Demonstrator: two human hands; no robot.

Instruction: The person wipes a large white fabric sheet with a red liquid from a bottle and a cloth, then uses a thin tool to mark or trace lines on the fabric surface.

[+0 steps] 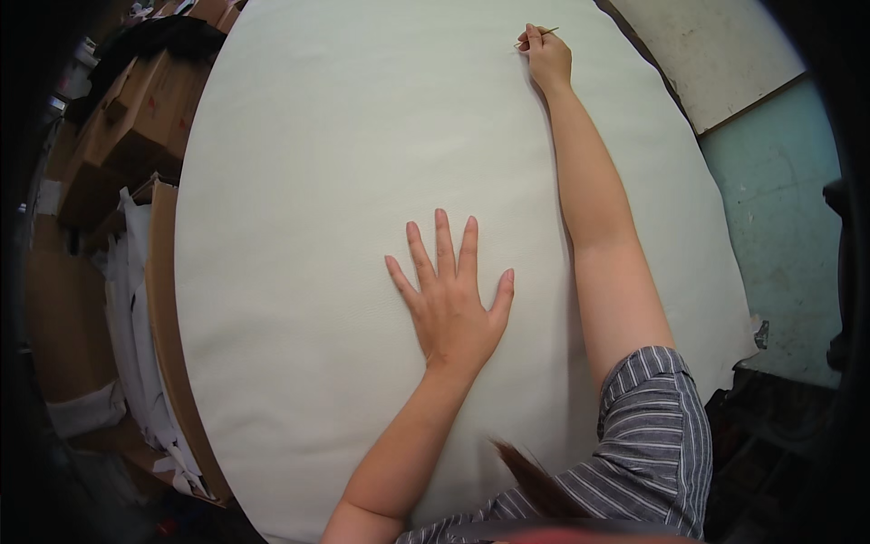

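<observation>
A large white sheet (308,181) of textured material covers the work surface. My left hand (450,295) lies flat on it near the middle, palm down with the fingers spread, holding nothing. My right arm stretches far forward, and my right hand (546,56) grips a thin stick-like tool (537,36), its tip touching the sheet near the far edge.
Brown cardboard boxes (136,100) are stacked at the left. White scraps (145,363) and a cardboard edge (168,299) lie along the sheet's left side. A pale board (716,54) and a teal floor (779,208) are at the right.
</observation>
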